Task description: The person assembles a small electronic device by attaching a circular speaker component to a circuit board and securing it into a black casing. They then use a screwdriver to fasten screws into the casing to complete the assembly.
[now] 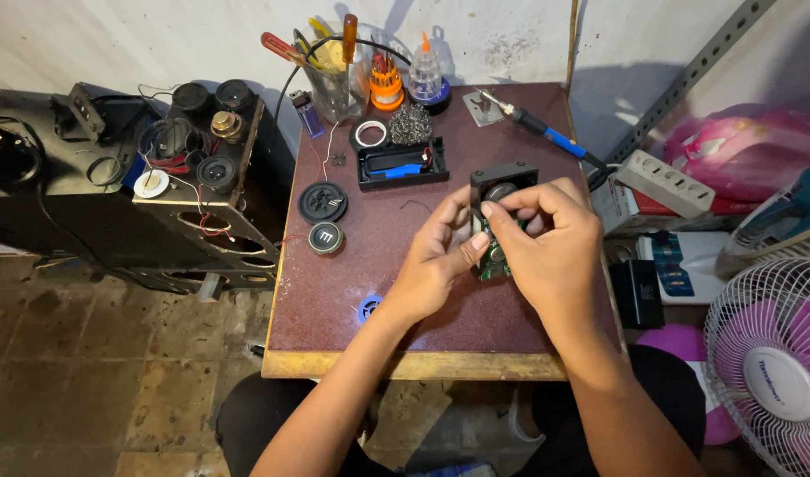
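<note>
Both hands are working over the small maroon table [334, 300], and they are sharing one thing: a small black speaker housing [502, 181] with a green circuit board [493, 268] showing at its lower end. It is being held up just above the tabletop, right of the table's middle.

The left hand [436, 261] is coming in from the left side of the housing, fingers curled snugly around its edge, thumb pressing against the front near the board. The right hand [550, 243] is wrapping over it from the right, fingers folded across the top and front, closed tight on the casing with no gap showing. Most of the housing is hidden under those fingers.

Behind the housing, toward the table's far edge, a black battery tray [403, 165] with a blue cell is lying flat. Left of that tray, two round speaker drivers [324, 202] are sitting close together. A blue-handled soldering iron [546, 132] is lying at the table's far right corner. A clear cup of screwdrivers [334, 84] is standing at the far edge, with a lighter [309, 117] just left of it. Off the table's right side, a pink fan [771, 362] is standing.
</note>
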